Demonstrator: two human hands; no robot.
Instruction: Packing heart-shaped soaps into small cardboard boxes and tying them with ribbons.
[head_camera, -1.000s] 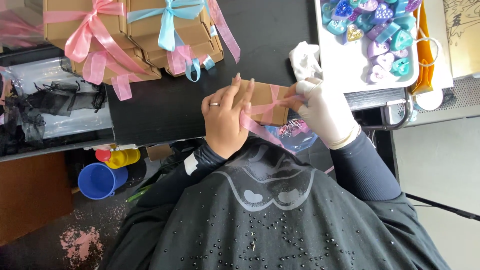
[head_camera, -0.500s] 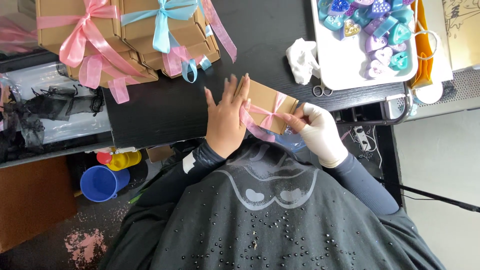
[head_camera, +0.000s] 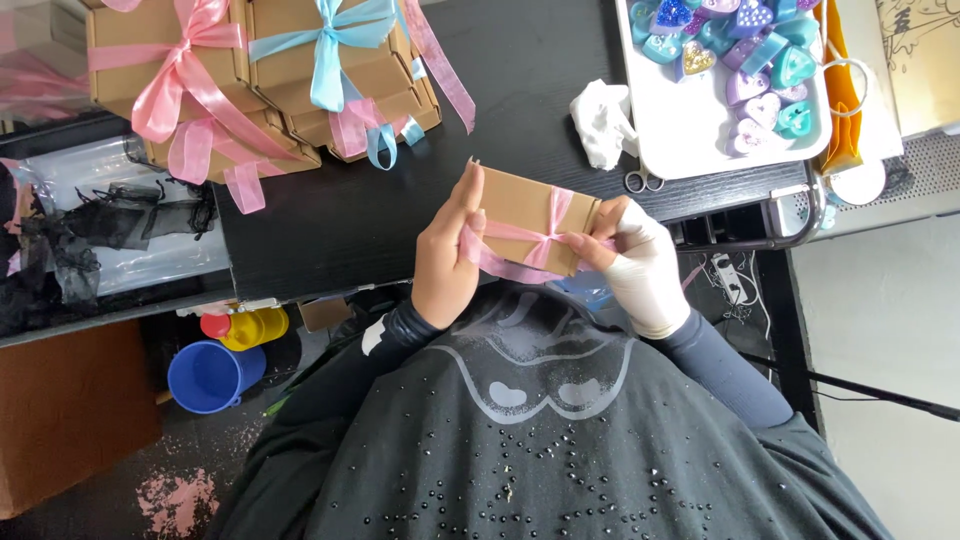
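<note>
A small brown cardboard box (head_camera: 520, 205) is held over the near edge of the black table (head_camera: 350, 220). A pink ribbon (head_camera: 540, 245) runs around it and crosses near its right half. My left hand (head_camera: 445, 260), bare, grips the box's left end with fingers over the ribbon. My right hand (head_camera: 640, 265), in a white glove, pinches the ribbon at the box's right end beside the crossing. The ribbon's loose tails hang below the box toward my chest.
Stacked brown boxes with pink bows (head_camera: 180, 80) and blue bows (head_camera: 330, 50) stand at the back left. A white tray (head_camera: 690, 140) of heart-shaped pieces sits at the right, with small scissors (head_camera: 645, 181) and a crumpled white glove (head_camera: 600, 120) nearby. Black mesh pouches (head_camera: 110, 220) and a blue cup (head_camera: 210, 375) are at the left.
My left hand slid off the top of the box to its left end, uncovering the lid. The ribbon crossing now shows on the box, and my right hand shifted slightly right.
</note>
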